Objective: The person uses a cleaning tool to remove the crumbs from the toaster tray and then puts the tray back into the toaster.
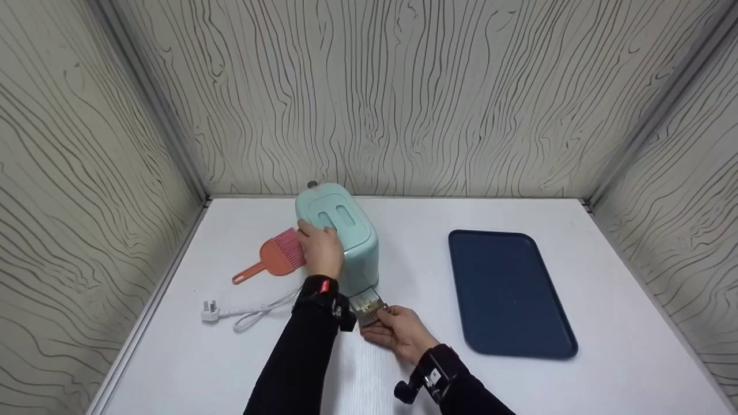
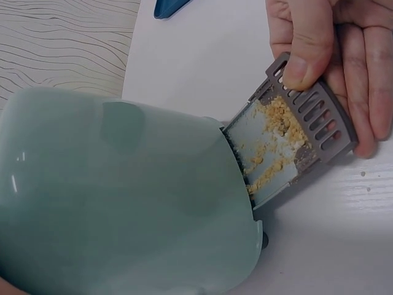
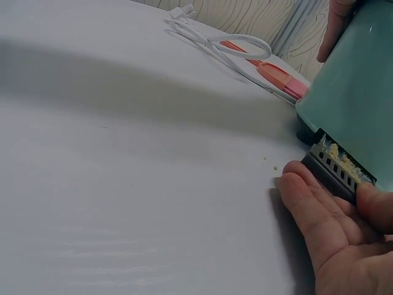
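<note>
A mint-green toaster (image 1: 360, 262) stands left of centre, a lid with two long recesses on its top. From its near end a crumb tray (image 2: 258, 153) juts partly out, strewn with yellow crumbs (image 2: 285, 123) that lie thickest along its slotted grey front. My right hand (image 1: 403, 334) pinches that slotted front, thumb on top and fingers underneath. My left hand (image 1: 322, 249) rests against the upper left side of the toaster. In the right wrist view, fingers (image 3: 331, 34) of the left hand lie extended along the toaster's side.
An orange dustpan with a pink-bristled brush (image 1: 282, 253) lies left of the toaster. Nearer sits a white power cord with its plug (image 1: 210, 311). A dark blue tray (image 1: 510, 294) lies on the right. A few loose crumbs (image 3: 275, 168) dot the white table (image 1: 190, 369). Wood-patterned walls enclose it.
</note>
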{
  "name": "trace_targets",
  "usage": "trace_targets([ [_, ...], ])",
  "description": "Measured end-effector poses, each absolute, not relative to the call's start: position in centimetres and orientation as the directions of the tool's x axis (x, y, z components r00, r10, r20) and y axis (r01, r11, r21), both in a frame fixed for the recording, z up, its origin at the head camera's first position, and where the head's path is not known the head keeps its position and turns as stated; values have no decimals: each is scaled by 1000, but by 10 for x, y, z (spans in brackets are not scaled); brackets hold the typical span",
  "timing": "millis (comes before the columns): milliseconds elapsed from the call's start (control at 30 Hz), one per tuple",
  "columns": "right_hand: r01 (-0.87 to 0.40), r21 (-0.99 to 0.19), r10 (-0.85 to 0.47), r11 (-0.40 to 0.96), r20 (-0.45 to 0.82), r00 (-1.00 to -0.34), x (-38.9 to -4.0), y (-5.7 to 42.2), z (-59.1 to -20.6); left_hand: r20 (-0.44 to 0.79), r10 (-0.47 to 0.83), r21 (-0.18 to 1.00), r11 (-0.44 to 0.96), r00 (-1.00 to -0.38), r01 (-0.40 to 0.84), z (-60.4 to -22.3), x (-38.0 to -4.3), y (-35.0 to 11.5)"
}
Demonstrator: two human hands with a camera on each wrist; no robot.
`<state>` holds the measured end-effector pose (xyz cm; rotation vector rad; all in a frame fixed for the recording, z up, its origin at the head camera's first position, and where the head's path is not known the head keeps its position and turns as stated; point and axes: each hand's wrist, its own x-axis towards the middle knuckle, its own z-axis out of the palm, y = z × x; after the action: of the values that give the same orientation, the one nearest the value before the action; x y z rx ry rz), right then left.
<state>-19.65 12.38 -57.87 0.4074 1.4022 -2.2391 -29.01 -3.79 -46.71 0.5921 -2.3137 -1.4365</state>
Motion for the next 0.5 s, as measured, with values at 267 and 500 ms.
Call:
trace_targets([
  [267, 523, -760, -238, -385, -466, -852, -191, 128, -579, 39, -510, 906, 380, -859, -184, -467, -291, -39],
  [500, 526, -755, -249, -391, -463, -851, -190, 129, -580, 41, -503, 912, 372, -863, -174, -466, -292, -39],
])
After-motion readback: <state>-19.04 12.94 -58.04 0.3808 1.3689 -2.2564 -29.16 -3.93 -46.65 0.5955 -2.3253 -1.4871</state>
